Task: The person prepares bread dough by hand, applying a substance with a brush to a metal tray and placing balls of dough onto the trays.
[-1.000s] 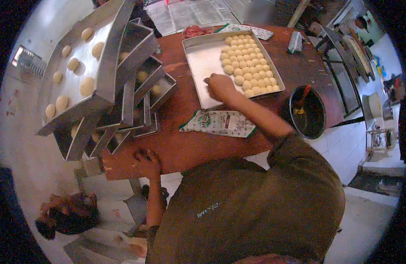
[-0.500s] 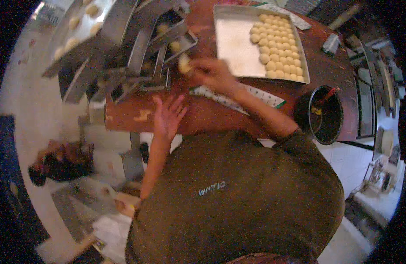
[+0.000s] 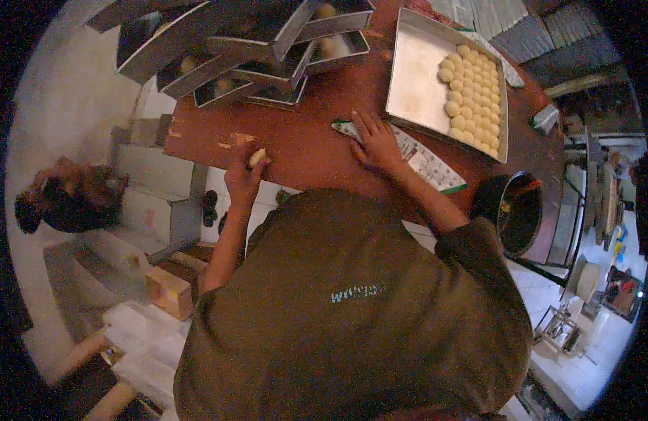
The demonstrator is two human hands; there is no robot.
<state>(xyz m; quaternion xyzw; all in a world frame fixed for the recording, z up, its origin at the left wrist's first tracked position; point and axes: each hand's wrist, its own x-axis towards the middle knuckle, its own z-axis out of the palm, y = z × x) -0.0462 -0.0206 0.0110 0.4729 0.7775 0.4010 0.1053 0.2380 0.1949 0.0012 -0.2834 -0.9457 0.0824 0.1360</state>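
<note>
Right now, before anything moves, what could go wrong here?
The pale dough piece in the left hand is close to the edge of the table and might fall if it slips. The right hand overlaps the white-and-green bag and could drag it. The metal pans sit askew and might shift if bumped.

The left hand [image 3: 242, 175] is curled, its fingers bent inward in a pinch; the left forearm [image 3: 228, 242] runs straight down below it. To its right, the right hand [image 3: 380, 147] faces palm down, fingers outstretched and slightly parted, the right forearm [image 3: 435, 200] slanting off below and rightward of that hand.
</note>
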